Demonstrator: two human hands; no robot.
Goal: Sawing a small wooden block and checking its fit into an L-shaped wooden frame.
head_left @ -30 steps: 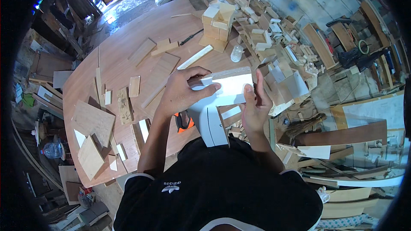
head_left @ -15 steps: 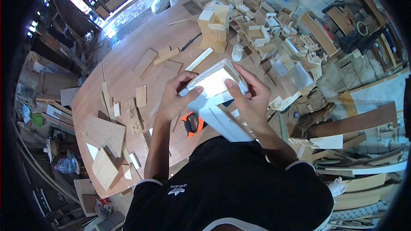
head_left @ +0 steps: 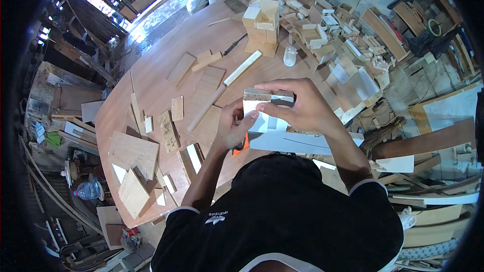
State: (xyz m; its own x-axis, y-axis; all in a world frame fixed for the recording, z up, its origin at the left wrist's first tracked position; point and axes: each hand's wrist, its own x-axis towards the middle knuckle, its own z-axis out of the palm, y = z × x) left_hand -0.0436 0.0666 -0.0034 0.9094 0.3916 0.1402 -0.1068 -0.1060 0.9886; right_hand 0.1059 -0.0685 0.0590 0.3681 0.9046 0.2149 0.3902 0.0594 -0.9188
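Above the near side of the table, both my hands are closed around a small white-faced wooden piece [head_left: 256, 107] with a rough brown upper edge. My left hand [head_left: 233, 125] grips its left side, thumb on the white face. On the right, my right hand [head_left: 305, 106] wraps over the top, its thumb pressing the front. Just below the hands extends a longer white board [head_left: 290, 144] with a dark curved line; whether it is joined to the small piece I cannot tell. An orange-handled tool [head_left: 242, 147], mostly hidden, lies beneath.
Flat wooden boards [head_left: 133, 153] and offcuts lie on the table [head_left: 156, 75] to the left. Farther back stand a wooden box assembly [head_left: 262, 25], a clear jar [head_left: 290, 56] and a dark thin tool [head_left: 234, 44]. Many wood scraps [head_left: 322, 35] are heaped at right.
My hands have turned the white piece, so its long board now points right instead of down toward me. The right hand has shifted over the top edge. The view has moved slightly.
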